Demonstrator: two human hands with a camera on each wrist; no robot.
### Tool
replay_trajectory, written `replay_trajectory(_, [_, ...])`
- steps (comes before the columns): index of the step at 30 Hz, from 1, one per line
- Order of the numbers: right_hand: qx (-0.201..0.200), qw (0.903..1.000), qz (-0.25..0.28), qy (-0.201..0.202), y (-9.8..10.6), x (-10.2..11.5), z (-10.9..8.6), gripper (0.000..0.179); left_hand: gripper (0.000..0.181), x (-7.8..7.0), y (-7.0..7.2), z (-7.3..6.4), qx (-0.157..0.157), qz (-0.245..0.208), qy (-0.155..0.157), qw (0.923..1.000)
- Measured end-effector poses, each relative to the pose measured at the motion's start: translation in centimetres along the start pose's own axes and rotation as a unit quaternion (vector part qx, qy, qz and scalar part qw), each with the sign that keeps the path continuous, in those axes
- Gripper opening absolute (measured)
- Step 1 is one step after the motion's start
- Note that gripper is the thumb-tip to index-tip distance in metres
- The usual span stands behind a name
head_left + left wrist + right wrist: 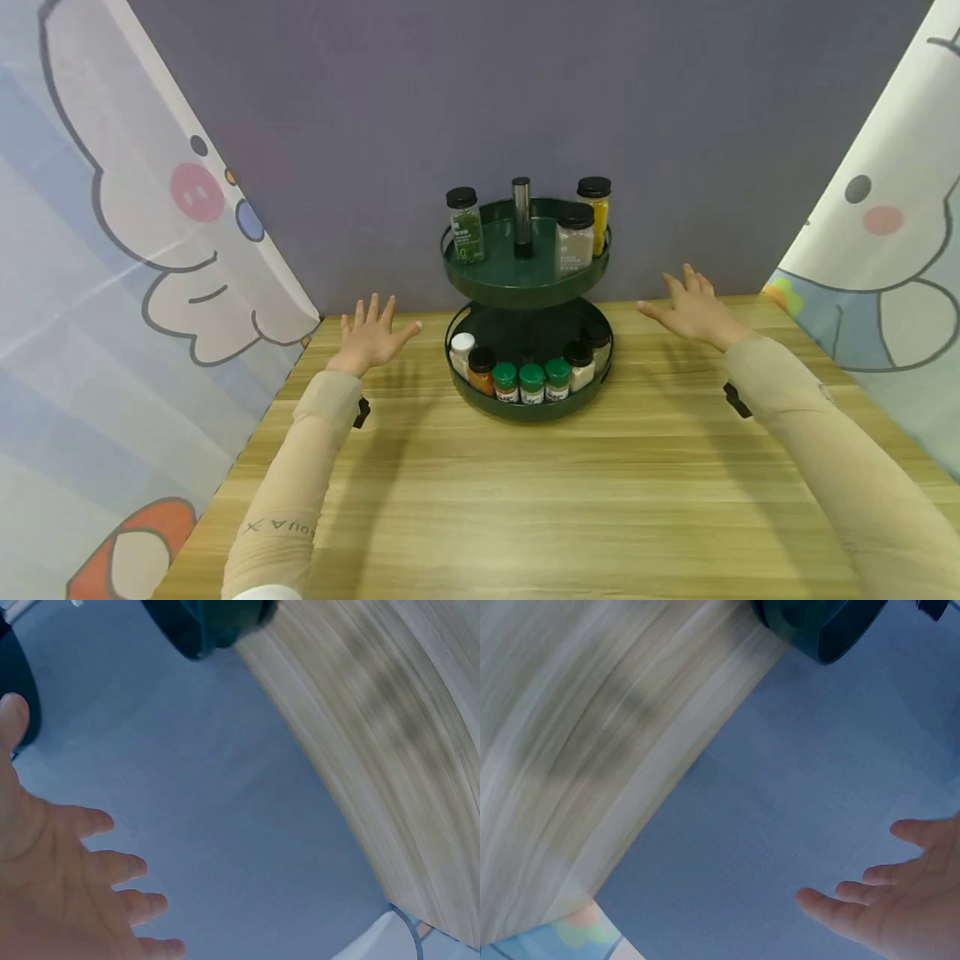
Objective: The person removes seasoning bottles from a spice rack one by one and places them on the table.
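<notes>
A dark green two-tier round rack (pixel 525 296) stands at the back of the wooden table. Its upper tier bears a jar of green herbs (pixel 467 229), a jar labelled black pepper (pixel 575 243) and a yellow jar (pixel 597 215). Along the front of the lower tier sit several small jars, among them a white-capped jar (pixel 462 354) and a green-capped jar (pixel 532 383). My left hand (pixel 371 337) is held up to the left of the rack, fingers spread, touching nothing. To its right, my right hand (pixel 692 310) is likewise raised with fingers extended and holds nothing.
A wooden table (pixel 525 500) extends toward me. Behind the rack rises a grey panel (pixel 360 150). Cartoon-printed curtains hang at the left (pixel 67 333) and right (pixel 885 250) edges. A steel post (pixel 522 212) sticks up from the upper tier.
</notes>
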State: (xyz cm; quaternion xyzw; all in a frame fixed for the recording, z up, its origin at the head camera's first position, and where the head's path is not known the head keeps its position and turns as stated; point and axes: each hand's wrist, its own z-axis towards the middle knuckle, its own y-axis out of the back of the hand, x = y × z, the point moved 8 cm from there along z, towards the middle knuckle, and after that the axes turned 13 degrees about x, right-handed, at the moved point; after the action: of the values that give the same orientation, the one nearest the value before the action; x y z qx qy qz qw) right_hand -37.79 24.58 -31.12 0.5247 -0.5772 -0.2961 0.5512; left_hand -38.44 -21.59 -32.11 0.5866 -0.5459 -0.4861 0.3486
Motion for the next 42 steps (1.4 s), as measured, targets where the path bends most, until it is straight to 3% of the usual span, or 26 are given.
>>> replay_trajectory(4, [-0.036,0.9983,0.028,0.035,0.0,0.2,-1.1,0.087,0.087,-1.0,0.1,-0.9,-0.028,-0.021,-0.044,0.9984])
replay_trajectory(8, [-0.066,0.995,0.048,0.057,-0.5,0.1,-2.3,0.074,0.071,-2.1,-0.9,-1.5,-0.052,-0.103,-0.095,0.9888])
replay_trajectory(13, [-0.073,0.9941,0.049,0.063,-1.8,0.0,-3.2,0.067,0.061,-2.9,-3.0,-1.3,-0.052,-0.202,-0.102,0.9727])
replay_trajectory(20, [-0.053,0.9943,0.056,0.073,-3.3,0.2,-2.8,0.062,0.056,-4.2,-5.5,0.7,-0.048,-0.252,-0.115,0.9598])
replay_trajectory(27, [-0.038,0.9928,0.072,0.088,-4.7,1.3,-1.7,0.058,0.057,-4.6,-7.3,3.1,-0.018,-0.359,-0.12,0.9256])
replay_trajectory(37, [-0.031,0.9902,0.096,0.097,-6.2,2.6,-0.6,0.053,0.056,-4.0,-9.7,5.4,0.02,-0.499,-0.109,0.8594])
replay_trajectory(42, [-0.028,0.9864,0.12,0.109,-6.4,3.4,-0.1,0.051,0.053,-3.4,-10.3,5.6,0.001,-0.528,-0.117,0.8412])
